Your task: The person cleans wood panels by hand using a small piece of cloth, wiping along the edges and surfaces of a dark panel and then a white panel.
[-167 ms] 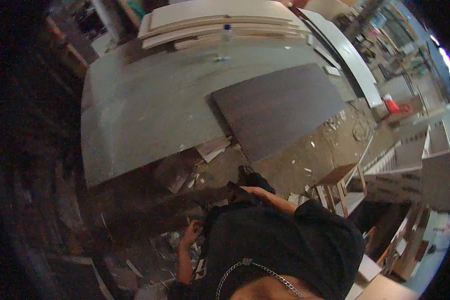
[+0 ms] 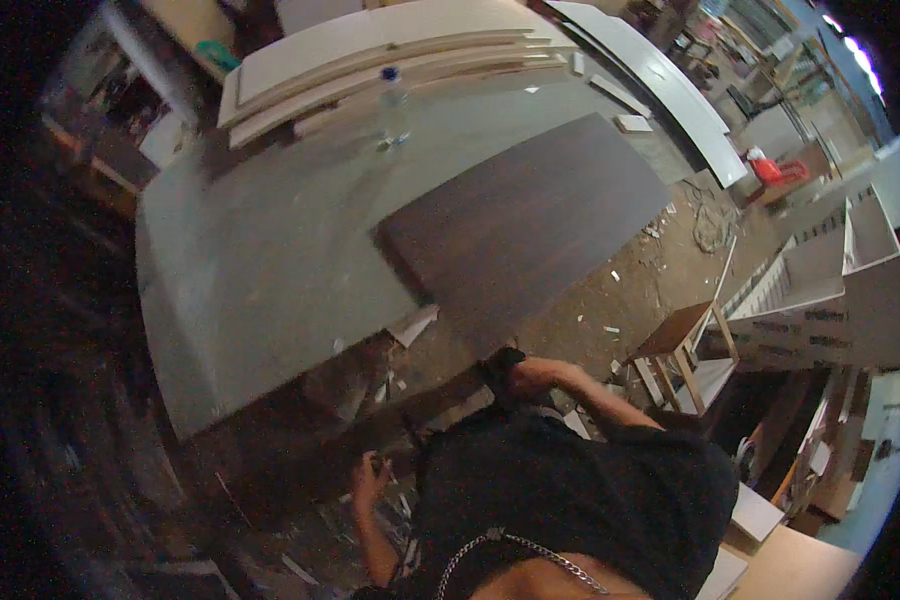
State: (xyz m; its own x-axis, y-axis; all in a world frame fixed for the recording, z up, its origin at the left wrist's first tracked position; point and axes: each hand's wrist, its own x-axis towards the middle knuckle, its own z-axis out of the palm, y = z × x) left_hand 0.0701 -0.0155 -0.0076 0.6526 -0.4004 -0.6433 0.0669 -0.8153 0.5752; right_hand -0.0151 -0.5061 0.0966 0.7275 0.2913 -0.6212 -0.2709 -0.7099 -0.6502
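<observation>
My right hand (image 2: 538,374) is in front of my body, below the near corner of a dark brown wood-grain board (image 2: 530,220). Its fingers are closed around a black object (image 2: 505,364) whose kind I cannot make out. The board lies across the right part of a large grey-green worktable (image 2: 260,260) and juts past its near edge. Low at my left side, my left hand (image 2: 371,478) hangs apart from the table with curled fingers. A small dark spot shows between them, too dim to name.
A clear bottle with a blue cap (image 2: 394,110) stands on the table before stacked pale boards (image 2: 370,60). Long white panels (image 2: 660,80) lie at the far right. A wooden stool (image 2: 682,335) and a white cabinet frame (image 2: 820,280) stand at right. Scraps and a cable (image 2: 712,230) litter the floor.
The view has shifted, so the table and board sit further left in it. My right hand has moved slightly right, and its black object has moved with it. My left hand stays low.
</observation>
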